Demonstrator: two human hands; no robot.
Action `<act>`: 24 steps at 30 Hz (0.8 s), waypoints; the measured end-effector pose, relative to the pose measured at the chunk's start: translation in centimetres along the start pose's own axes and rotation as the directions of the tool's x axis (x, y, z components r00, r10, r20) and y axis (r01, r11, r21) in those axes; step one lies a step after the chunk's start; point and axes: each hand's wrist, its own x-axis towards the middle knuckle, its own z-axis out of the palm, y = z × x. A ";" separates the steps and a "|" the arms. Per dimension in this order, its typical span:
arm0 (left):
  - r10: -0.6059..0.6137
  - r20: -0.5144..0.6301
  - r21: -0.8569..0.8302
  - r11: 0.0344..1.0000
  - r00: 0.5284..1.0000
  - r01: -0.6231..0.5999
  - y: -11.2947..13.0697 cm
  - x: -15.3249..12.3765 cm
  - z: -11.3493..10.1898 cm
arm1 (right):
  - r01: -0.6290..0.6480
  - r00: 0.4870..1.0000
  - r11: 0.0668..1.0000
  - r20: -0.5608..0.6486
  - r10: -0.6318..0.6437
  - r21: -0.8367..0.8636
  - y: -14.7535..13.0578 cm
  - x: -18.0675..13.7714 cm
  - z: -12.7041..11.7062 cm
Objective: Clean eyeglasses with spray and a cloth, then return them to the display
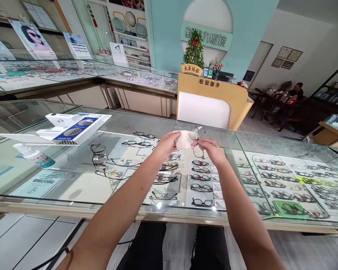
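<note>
Above the glass counter (157,125), my left hand (168,144) pinches a pale cleaning cloth (184,140). Just right of it, my right hand (210,148) is closed on a pair of thin-framed eyeglasses (198,152), whose lenses stand out above and below the fingers. The cloth's right edge comes up to the fingertips of my right hand; whether it touches a lens I cannot tell. Several dark eyeglasses (141,144) lie on the counter left of my hands. A spray bottle (35,155) with blue-green liquid lies tilted farther left.
An open white and blue box (76,131) sits at the counter's left. Rows of eyeglasses (201,187) show under the glass near my right arm. Beyond stands a wooden cashier desk (214,86) with a plant. A person (296,92) sits at a far table.
</note>
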 end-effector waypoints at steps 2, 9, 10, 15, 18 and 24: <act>0.023 0.043 0.005 1.000 0.999 -0.023 0.1 -0.2 0.1 | -0.021 1.000 1.000 -0.015 0.021 -0.006 0.0 0.0 0.1; 0.132 0.160 -0.048 0.991 0.978 -0.126 0.4 -0.8 0.6 | -0.033 0.999 0.997 -0.028 0.035 0.070 0.4 0.1 0.5; 0.139 0.161 -0.044 0.990 0.977 -0.134 0.5 -0.8 0.6 | -0.035 0.999 0.996 -0.026 0.037 0.085 0.4 0.1 0.6; 0.190 0.203 -0.076 0.981 0.961 -0.178 0.5 -1.0 0.8 | -0.029 0.999 0.992 -0.040 0.034 0.121 0.1 0.2 1.2; 0.207 0.229 -0.117 0.976 0.951 -0.184 0.3 -0.8 0.8 | -0.021 0.999 0.992 -0.035 0.026 0.126 0.0 0.2 1.4; 0.205 0.185 -0.034 0.979 0.961 -0.202 -0.2 -0.7 0.9 | -0.034 0.999 0.992 -0.013 0.036 0.125 0.2 0.3 1.8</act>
